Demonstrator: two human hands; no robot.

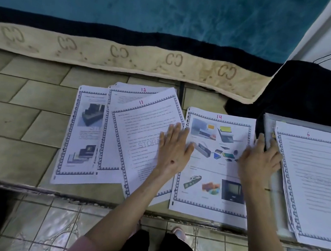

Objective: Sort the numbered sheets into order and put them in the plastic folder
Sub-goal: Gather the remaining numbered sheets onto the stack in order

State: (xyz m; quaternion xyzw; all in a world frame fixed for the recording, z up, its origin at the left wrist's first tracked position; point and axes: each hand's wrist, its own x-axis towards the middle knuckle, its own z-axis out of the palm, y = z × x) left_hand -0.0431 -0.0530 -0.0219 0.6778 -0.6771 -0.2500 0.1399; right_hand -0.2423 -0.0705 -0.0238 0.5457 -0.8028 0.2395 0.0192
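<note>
Pink sleeve (pixel 87 248) at bottom edge, both bare arms reaching forward over tiled surface (pixel 12 116). Left hand (pixel 175 148) flat, fingers spread, pressing white bordered sheet marked 11 (pixel 137 134) — top of fanned pile, sheet marked 12 (pixel 135 93) beneath. Right hand (pixel 259 162) open, palm down, straddling picture sheet marked 14 (pixel 213 170) and edge of clear plastic folder (pixel 276 196). Stack topped by sheet marked 6 (pixel 318 181) lies on folder, far right. Beyond, beige-trimmed teal blanket (pixel 133 14).
</note>
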